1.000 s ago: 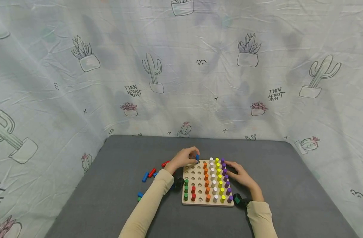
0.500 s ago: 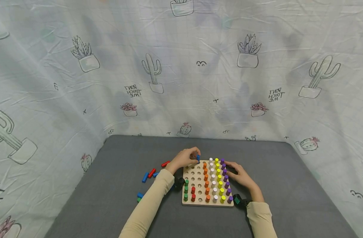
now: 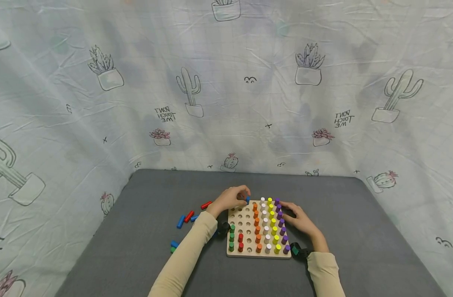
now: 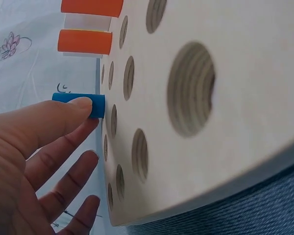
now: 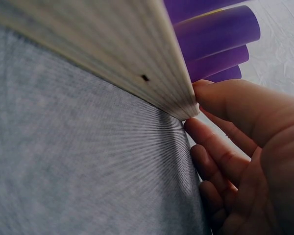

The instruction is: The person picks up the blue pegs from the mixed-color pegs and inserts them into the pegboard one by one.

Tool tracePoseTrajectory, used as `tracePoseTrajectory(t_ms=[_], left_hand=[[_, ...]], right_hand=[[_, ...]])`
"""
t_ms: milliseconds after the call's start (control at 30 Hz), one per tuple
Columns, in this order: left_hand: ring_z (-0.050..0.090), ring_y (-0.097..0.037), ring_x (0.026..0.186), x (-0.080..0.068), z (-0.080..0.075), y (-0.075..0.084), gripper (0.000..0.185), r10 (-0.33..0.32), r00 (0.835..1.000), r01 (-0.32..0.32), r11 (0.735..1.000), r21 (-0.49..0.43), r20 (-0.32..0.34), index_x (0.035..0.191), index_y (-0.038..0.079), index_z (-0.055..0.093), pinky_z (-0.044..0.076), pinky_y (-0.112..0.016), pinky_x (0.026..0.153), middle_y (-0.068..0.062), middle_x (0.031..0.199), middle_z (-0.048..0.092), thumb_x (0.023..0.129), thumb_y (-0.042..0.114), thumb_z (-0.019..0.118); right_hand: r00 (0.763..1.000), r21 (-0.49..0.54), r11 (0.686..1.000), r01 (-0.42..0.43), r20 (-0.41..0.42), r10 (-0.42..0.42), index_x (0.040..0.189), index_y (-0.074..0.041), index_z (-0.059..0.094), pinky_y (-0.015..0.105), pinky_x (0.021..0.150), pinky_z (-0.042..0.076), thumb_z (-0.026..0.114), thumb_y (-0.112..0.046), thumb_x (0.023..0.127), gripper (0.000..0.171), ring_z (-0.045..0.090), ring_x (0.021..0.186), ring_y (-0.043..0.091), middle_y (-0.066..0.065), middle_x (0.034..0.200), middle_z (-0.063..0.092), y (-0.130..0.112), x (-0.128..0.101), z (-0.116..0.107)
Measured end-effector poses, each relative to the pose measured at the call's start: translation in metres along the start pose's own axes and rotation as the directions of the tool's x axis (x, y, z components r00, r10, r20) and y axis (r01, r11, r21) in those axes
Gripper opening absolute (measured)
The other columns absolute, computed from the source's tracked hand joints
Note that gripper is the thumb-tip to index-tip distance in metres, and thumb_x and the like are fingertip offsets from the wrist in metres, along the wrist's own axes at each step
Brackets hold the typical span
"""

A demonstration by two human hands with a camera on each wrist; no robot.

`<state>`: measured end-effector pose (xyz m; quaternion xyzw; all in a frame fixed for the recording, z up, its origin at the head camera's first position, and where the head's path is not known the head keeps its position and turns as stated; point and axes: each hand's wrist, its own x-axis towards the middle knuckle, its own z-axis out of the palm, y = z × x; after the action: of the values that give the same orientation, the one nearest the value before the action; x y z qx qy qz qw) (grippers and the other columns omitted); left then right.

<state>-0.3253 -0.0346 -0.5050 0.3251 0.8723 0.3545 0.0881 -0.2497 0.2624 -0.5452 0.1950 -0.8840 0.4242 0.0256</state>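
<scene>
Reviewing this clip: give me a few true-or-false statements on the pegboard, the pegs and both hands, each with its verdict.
1. The left hand pinches a blue peg at the far edge of the wooden pegboard. True.
2. The right hand holds a purple peg in the air. False: it rests against the board's right edge beside the purple pegs, holding none.
3. The purple column stands at the board's right side. True.
4. Every hole in the board is filled. False: many holes on the left side are empty.
5. Loose pegs lie on the grey surface to the left of the board. True.
</scene>
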Motion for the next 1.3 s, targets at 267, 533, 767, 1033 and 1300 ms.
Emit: tracePoseTrajectory(t_ms=[267,533,767,1033,1300], left_hand=[[0.057,-0.016,0.094,-0.005,-0.002,0.002,0.029,0.011,1.0,-0.011,1.0,-0.012,-0.011,0.116,0.013,0.058,0.047,-0.031,0.079,0.0,0.103,0.061,0.088,0.017,0.065],[0.058,-0.013,0.096,-0.009,-0.004,-0.002,0.026,-0.004,0.999,0.006,0.999,0.038,-0.05,0.112,0.02,0.058,0.047,-0.03,0.083,0.004,0.103,0.062,0.087,0.022,0.065],[0.058,-0.015,0.096,-0.017,-0.009,-0.003,0.025,0.004,0.997,-0.002,1.0,0.031,-0.08,0.112,0.018,0.059,0.047,-0.032,0.082,0.002,0.103,0.062,0.087,0.022,0.065],[0.058,-0.017,0.095,-0.028,-0.016,-0.006,0.028,0.004,0.995,0.0,0.999,0.04,-0.099,0.115,0.013,0.058,0.047,-0.034,0.081,0.001,0.106,0.061,0.089,0.019,0.063],[0.058,-0.021,0.095,-0.039,-0.026,-0.003,0.029,0.019,0.993,-0.014,0.999,0.041,-0.114,0.115,0.009,0.059,0.047,-0.036,0.081,-0.002,0.106,0.062,0.088,0.02,0.064]], right_hand=[[0.999,-0.003,0.999,0.035,-0.001,-0.035,0.132,0.001,0.047,0.064,0.096,0.028,0.059,-0.012,0.089,0.046,0.039,0.121,0.045,0.025,0.132,0.047,0.001,0.0,0.0],[0.999,0.003,0.999,0.04,-0.01,-0.039,0.132,0.001,0.047,0.064,0.096,0.027,0.058,-0.013,0.089,0.046,0.038,0.121,0.045,0.026,0.132,0.046,0.004,0.001,0.001],[0.999,-0.016,0.999,0.043,-0.017,-0.043,0.131,0.002,0.048,0.063,0.095,0.028,0.058,-0.013,0.089,0.046,0.04,0.119,0.044,0.025,0.131,0.047,0.002,0.0,0.0],[0.998,-0.007,0.998,0.059,-0.012,-0.059,0.132,0.002,0.048,0.064,0.095,0.028,0.058,-0.012,0.089,0.046,0.04,0.12,0.045,0.026,0.131,0.048,0.004,-0.001,0.0],[0.998,-0.034,0.998,0.055,-0.026,-0.055,0.131,0.002,0.048,0.063,0.095,0.029,0.058,-0.013,0.09,0.045,0.041,0.118,0.044,0.025,0.13,0.049,0.004,-0.002,0.0]])
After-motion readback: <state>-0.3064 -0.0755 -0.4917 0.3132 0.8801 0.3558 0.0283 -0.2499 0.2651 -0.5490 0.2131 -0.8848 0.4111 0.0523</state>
